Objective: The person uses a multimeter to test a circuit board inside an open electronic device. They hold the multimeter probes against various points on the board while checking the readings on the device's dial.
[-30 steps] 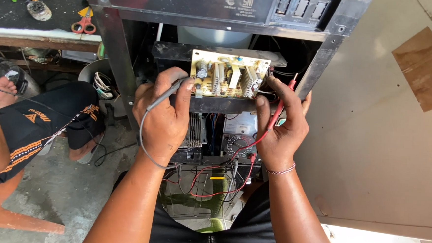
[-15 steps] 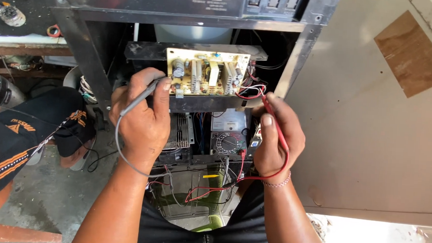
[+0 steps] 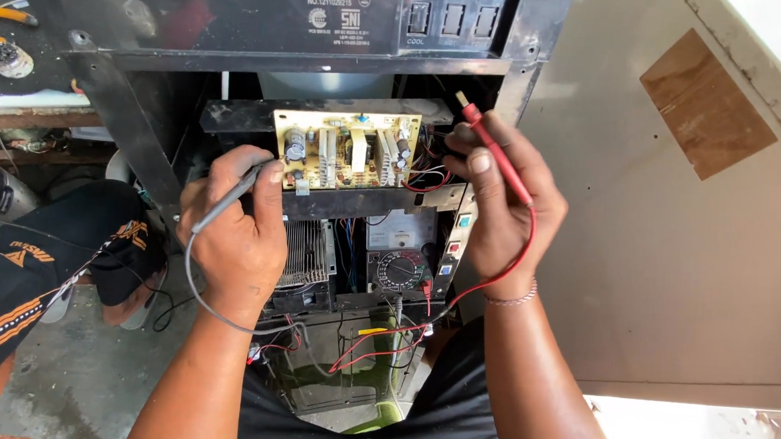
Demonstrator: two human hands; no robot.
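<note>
I am looking down at the yellow circuit board (image 3: 347,150), which is sitting upright in the centre of the frame, mounted on a dark bracket inside the open black cabinet (image 3: 238,60). My left hand (image 3: 238,229) is curling closed around the grey probe (image 3: 231,200), pinching it between thumb and fingers, and the tip is reaching toward the board's lower left corner; I cannot tell whether it is touching. My right hand (image 3: 498,198) is pinching the red probe (image 3: 492,149) just right of the board, with the tip pointing toward the upper left and standing clear of the board.

Inside the cabinet, below the board, a multimeter (image 3: 400,256) with a round dial is leaning in the cavity, beside a finned metal heat sink (image 3: 304,252) to its left. Red and grey leads are trailing down from both probes into a tangle of wires (image 3: 357,347) in the lower centre.

The cabinet's metal frame edges are closing in tightly on both sides of the board, so my hands are working in a narrow opening. To the right, a beige panel (image 3: 673,261) is filling the frame. At the lower left, another person's leg in dark shorts (image 3: 41,263) is resting over the concrete floor (image 3: 88,382), where there is more open room.
</note>
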